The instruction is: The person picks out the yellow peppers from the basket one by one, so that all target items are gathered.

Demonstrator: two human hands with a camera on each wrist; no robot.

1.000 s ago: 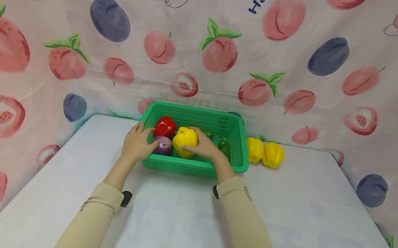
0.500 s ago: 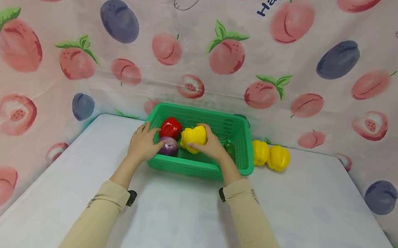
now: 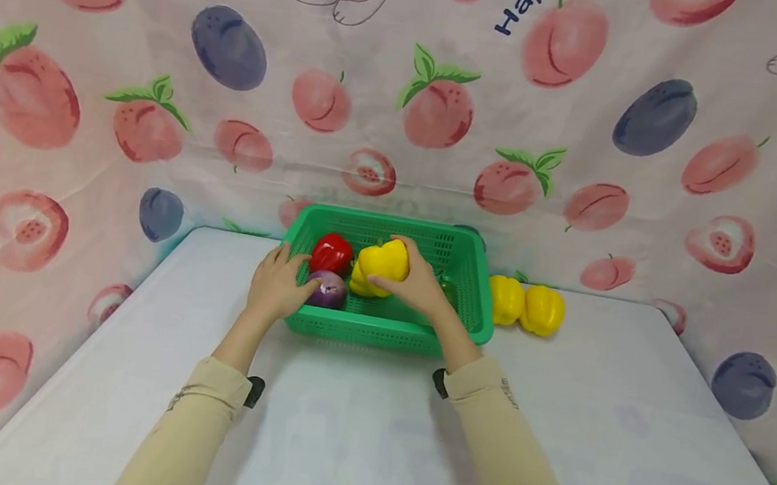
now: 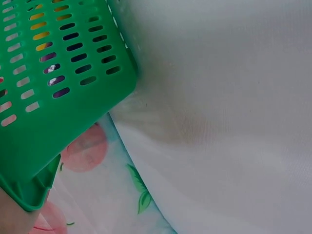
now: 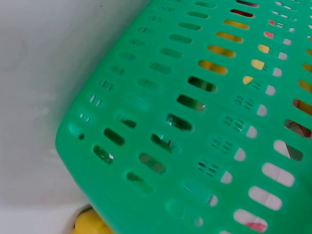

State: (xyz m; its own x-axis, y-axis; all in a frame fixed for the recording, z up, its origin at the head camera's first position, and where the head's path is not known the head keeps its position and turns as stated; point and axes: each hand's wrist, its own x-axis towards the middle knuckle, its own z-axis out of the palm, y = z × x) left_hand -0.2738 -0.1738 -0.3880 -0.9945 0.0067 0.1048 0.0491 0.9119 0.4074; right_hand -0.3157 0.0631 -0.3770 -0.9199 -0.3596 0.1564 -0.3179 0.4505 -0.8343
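A green plastic basket (image 3: 377, 331) with slotted walls stands at the back of the table. Inside it my right hand (image 3: 420, 283) grips a yellow bell pepper (image 3: 390, 257), thumb at its front and fingers behind. Another yellow bell pepper (image 3: 363, 282) shows partly beneath the held one. My left hand (image 3: 276, 283) rests at the basket's left rim, fingers spread, thumb beside a round purple onion (image 3: 328, 290). Behind the onion sits a red bell pepper (image 3: 331, 253). A dark green vegetable (image 3: 450, 290) at the basket's right is mostly hidden by my right hand.
Two yellow bell peppers (image 3: 543, 310) lie side by side on the white table (image 3: 348, 434), just right of the basket. Close behind the basket hangs a fruit-printed cloth (image 3: 396, 186).
My right hand has raised the yellow bell pepper slightly and shifted it right, and another yellow one now shows below it. My left hand stays at the rim. The head view has shifted slightly.
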